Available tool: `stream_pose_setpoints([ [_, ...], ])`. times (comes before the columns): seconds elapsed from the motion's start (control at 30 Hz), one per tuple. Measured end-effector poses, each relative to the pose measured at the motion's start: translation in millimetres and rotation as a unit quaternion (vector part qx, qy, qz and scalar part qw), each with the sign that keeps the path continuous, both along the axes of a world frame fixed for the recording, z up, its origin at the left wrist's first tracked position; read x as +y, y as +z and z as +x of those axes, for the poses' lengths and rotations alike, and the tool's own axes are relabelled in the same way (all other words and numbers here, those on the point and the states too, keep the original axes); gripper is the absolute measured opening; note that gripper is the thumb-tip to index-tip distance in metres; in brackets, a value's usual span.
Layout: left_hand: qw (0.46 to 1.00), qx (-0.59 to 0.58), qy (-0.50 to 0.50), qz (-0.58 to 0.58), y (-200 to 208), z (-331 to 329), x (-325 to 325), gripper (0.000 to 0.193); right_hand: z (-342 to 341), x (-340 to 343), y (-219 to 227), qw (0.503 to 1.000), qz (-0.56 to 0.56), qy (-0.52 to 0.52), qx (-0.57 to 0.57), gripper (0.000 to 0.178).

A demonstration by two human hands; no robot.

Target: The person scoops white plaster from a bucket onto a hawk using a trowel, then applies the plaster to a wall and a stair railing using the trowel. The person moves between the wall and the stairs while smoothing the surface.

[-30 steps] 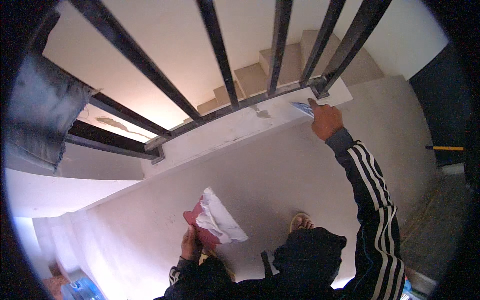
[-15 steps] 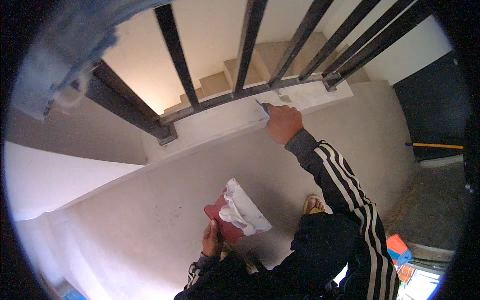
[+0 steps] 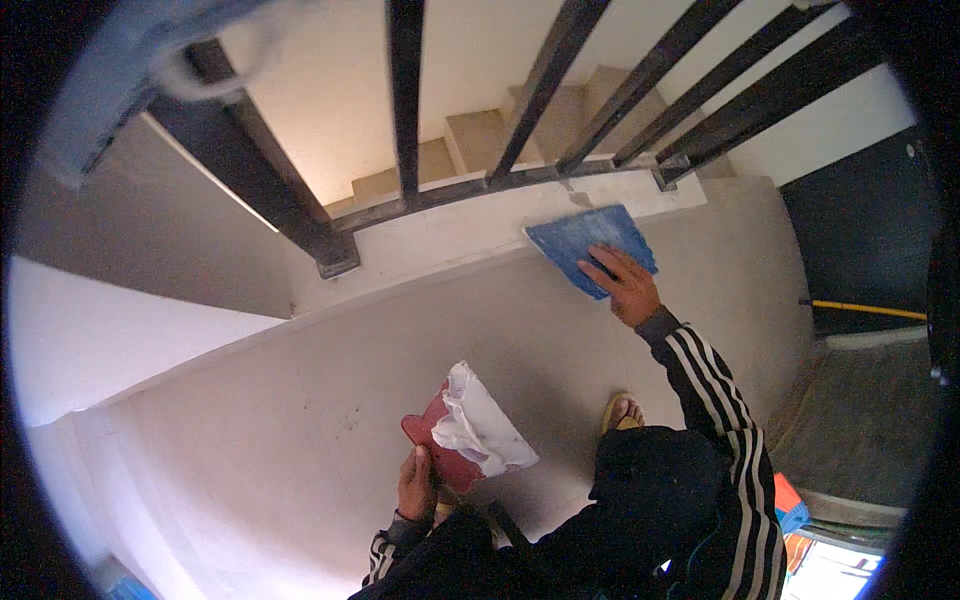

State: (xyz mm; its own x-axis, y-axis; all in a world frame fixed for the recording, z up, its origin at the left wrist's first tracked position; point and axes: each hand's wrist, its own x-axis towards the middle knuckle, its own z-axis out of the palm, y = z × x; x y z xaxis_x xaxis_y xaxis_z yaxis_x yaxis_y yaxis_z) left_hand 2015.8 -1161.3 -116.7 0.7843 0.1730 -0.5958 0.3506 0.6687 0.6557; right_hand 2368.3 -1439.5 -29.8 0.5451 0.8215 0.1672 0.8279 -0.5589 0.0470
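Note:
In my right hand point(image 3: 625, 288) is a flat blue plastic putty spreader point(image 3: 590, 240), its broad face turned up and my fingers spread over it. The spreader's far edge lies against the white curb point(image 3: 450, 228) under the railing. A grey damp-looking patch shows on the curb just beyond it. My left hand point(image 3: 416, 488), lower down, grips a red plastic spreader point(image 3: 432, 425) by its edge. White putty point(image 3: 484, 425) lies thickly over much of that red spreader.
Dark metal railing bars point(image 3: 405, 110) rise from the curb, with concrete stairs point(image 3: 475, 140) behind them. A dark door panel point(image 3: 850, 220) and a yellow stick point(image 3: 865, 309) are at right. My sandaled foot point(image 3: 622, 411) stands on the grey floor point(image 3: 330, 400).
My right hand has drawn back and to the right, and the blue spreader has turned from edge-on to show its broad face. The left hand with the red spreader has barely shifted.

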Motion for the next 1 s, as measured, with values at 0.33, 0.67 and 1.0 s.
stream_pose_setpoints([
  [0.33, 0.998, -0.026, 0.029, -0.052, 24, 13, 1, 0.047, -37, -19, -11, 0.999, -0.021, -0.007, 0.024, 0.074],
  [0.67, 0.998, 0.014, 0.003, -0.06, 11, 6, -4, 0.045, 1, 29, 28, 0.994, 0.022, -0.088, 0.053, 0.068],
  [1.0, 0.991, 0.014, 0.103, 0.079, 11, 5, -36, 0.037, -50, -38, 42, 0.983, 0.105, -0.082, 0.123, 0.056],
])
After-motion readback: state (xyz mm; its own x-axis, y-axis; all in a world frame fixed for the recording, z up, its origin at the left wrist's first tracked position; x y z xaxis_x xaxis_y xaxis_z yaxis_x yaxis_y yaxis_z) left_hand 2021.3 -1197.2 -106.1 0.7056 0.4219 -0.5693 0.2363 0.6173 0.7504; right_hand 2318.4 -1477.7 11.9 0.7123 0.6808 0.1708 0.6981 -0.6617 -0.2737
